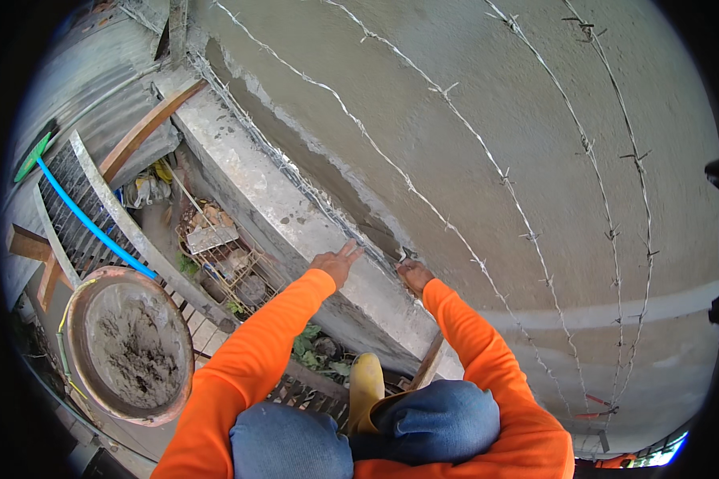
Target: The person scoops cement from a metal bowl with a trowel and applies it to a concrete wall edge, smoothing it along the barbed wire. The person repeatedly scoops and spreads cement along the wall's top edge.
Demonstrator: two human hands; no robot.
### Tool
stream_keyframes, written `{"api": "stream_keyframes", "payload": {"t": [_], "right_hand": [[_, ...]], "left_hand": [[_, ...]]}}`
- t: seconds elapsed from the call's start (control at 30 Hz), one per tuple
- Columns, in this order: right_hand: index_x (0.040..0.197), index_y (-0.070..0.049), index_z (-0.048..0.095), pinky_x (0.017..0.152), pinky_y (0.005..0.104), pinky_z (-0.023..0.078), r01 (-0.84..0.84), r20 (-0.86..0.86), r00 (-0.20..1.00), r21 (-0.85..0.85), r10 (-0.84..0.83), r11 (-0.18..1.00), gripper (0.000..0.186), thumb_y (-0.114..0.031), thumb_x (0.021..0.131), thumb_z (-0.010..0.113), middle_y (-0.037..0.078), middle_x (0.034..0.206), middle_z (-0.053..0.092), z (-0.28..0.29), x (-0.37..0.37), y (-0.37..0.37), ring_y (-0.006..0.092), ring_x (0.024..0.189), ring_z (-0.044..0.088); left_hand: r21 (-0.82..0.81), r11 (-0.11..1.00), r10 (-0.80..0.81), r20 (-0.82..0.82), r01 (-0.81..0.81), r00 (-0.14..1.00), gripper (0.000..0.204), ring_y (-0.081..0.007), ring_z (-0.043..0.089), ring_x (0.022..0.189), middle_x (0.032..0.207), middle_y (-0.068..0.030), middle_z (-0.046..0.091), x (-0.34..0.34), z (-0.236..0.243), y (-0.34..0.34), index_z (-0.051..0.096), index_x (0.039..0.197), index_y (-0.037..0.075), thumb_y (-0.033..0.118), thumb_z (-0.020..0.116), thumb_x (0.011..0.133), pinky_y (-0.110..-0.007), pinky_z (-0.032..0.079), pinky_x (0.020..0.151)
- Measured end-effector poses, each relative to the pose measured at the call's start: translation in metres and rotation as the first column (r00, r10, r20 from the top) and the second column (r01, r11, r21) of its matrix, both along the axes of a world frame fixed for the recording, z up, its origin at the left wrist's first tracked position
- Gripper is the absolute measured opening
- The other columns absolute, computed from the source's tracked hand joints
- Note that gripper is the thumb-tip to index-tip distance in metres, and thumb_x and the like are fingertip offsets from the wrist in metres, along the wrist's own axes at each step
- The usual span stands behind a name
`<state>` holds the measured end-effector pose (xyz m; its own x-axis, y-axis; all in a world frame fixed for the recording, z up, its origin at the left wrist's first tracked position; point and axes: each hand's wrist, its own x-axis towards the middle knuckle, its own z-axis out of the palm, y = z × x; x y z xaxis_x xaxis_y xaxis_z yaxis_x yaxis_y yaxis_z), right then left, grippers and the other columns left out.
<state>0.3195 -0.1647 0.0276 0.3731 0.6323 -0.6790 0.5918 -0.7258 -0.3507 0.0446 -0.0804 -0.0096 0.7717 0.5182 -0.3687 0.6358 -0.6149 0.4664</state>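
Nearest me at lower left, the round basin (77,343) holds plenty of unused mortar (140,343). Mid-frame, my left hand (337,265) is open, fingers extended over the concrete ledge (252,172); my right hand (415,276) grips what looks like a trowel (408,255) at the wall's foot. Behind the barbed wire (506,177), the wall (571,231) looks largely smoothed; I judge the darker base strip (351,203), running toward upper left, unfinished.
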Motion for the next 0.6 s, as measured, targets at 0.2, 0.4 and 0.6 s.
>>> {"api": "stream_keyframes", "payload": {"t": [0.2,0.4,0.6], "right_hand": [[0.121,-0.008,0.066,0.052,0.0391,0.045,-0.048,0.155,0.988,0.142,0.026,0.989,0.046,-0.049,0.1,0.06,0.007,0.073,0.061,-0.003,-0.006,0.001,0.0189,0.057,0.056],[0.125,-0.009,0.066,0.049,0.0375,0.045,0.059,0.031,0.997,0.164,-0.065,0.985,0.048,-0.05,0.1,0.061,0.007,0.072,0.061,0.01,-0.01,0.001,0.0189,0.055,0.055],[0.118,-0.009,0.068,0.046,0.0357,0.043,0.188,-0.147,0.976,0.18,-0.162,0.966,0.041,-0.046,0.102,0.062,0.007,0.07,0.06,0.026,-0.005,-0.01,0.0175,0.052,0.054]], "left_hand": [[-0.004,1.0,0.001,-0.003,-0.001,1.0,0.099,-0.0316,0.069,0.114,0.176,-0.0085,0.011,-0.001,0.0,0.0,0.015,0.168,0.027,0.003,0.064,0.086,-0.044,0.057,0.095],[0.005,1.0,-0.003,0.022,0.003,1.0,0.1,-0.031,0.069,0.113,0.175,-0.0076,0.011,-0.002,-0.004,0.0,0.015,0.168,0.028,0.002,0.064,0.086,-0.043,0.057,0.094],[0.008,1.0,-0.02,-0.016,0.02,1.0,0.1,-0.0306,0.068,0.114,0.176,-0.0069,0.009,-0.009,0.001,-0.001,0.014,0.169,0.028,0.002,0.064,0.086,-0.042,0.057,0.093]]}}
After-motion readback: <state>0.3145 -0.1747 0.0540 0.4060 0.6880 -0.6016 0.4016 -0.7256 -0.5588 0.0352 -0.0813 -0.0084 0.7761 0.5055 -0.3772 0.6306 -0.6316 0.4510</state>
